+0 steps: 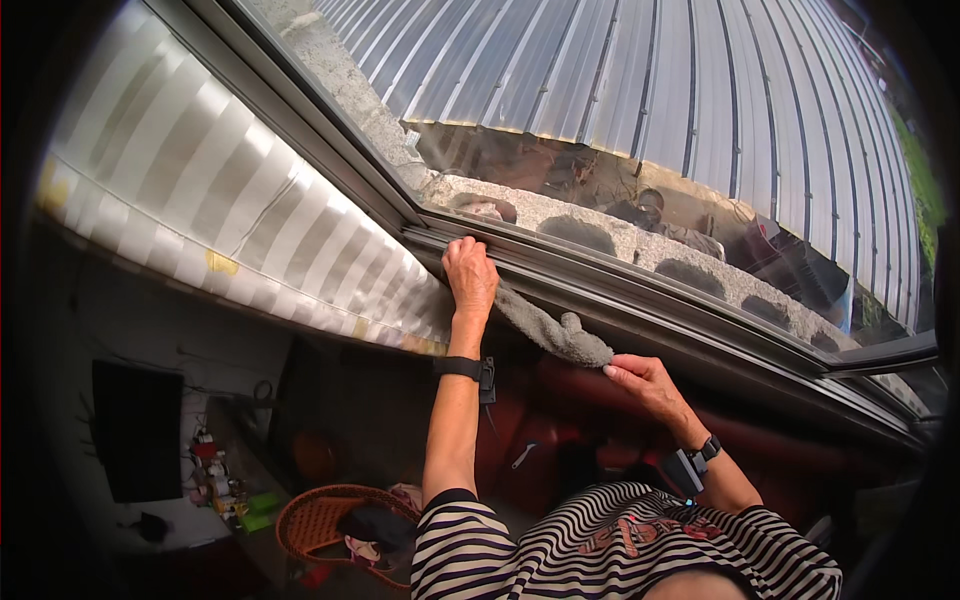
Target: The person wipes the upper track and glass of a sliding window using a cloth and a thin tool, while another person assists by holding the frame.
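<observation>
A fluffy grey cloth (pixel 559 326) stretches between my hands, hanging slightly along the inner side of the window. My left hand (pixel 470 276) is closed over its upper end and presses at the corner of the metal window track (pixel 600 289). The fingertips there are partly hidden. Thumb and fingers of my right hand (pixel 649 382) pinch the cloth's other end, lower and to the right, just inside the sill. Beside my left hand, the window frame (pixel 315 127) meets the track, and a striped curtain (pixel 247 217) hangs to the left.
Beyond the glass lie a hollow-block wall ledge (pixel 637 244) and a ribbed metal roof (pixel 600 82). Below are a red sofa (pixel 517 420), a woven chair (pixel 311 517) with cloth items, a dark television (pixel 139 431) and a cluttered surface with a green box (pixel 259 511).
</observation>
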A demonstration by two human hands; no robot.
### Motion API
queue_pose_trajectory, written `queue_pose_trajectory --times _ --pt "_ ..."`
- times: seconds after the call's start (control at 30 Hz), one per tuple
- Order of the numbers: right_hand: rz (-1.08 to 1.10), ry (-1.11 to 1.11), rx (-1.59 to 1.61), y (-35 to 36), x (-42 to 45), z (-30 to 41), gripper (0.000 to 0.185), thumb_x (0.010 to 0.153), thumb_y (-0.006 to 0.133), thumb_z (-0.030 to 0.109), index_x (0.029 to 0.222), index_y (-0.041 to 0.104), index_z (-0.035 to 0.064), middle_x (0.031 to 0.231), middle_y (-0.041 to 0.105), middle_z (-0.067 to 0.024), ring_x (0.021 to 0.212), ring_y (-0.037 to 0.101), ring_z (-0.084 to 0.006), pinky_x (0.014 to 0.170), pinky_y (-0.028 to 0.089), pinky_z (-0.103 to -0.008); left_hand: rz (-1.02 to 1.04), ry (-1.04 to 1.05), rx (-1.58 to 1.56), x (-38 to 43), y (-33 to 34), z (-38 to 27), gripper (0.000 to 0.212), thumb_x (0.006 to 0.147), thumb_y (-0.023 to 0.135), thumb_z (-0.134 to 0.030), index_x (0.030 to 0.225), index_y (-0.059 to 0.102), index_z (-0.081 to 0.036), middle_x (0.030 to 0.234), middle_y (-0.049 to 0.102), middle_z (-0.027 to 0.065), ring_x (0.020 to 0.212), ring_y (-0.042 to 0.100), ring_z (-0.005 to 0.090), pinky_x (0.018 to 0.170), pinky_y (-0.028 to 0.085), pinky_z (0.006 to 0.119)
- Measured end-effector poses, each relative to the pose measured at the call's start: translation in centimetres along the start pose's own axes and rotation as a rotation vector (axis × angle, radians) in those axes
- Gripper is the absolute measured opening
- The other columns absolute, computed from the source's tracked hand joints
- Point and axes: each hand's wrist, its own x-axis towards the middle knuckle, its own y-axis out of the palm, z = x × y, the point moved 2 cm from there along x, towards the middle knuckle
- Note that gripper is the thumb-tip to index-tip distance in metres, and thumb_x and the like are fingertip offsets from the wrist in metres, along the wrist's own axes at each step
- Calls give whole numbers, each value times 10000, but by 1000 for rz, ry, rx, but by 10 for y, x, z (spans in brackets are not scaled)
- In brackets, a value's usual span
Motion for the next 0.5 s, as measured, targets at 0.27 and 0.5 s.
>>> queue_pose_trajectory --times 0.27,0.5 --pt "-128 69 27 -23 -34 -10 233 894 589 216 753 550 35 659 416 92 623 358 -17 536 298 -200 -59 32 -288 -16 -18 -10 202 817 537 -33 1001 622 -40 1033 591 107 982 524 297 870 400 378" --pt "4 -55 52 40 12 7 249 912 555 203 748 519 20 650 402 54 629 355 -50 556 327 -225 -185 -52 69 -8 -31 68 383 822 491 -42 1196 494 41 1223 486 192 1130 438 352 967 339 430"
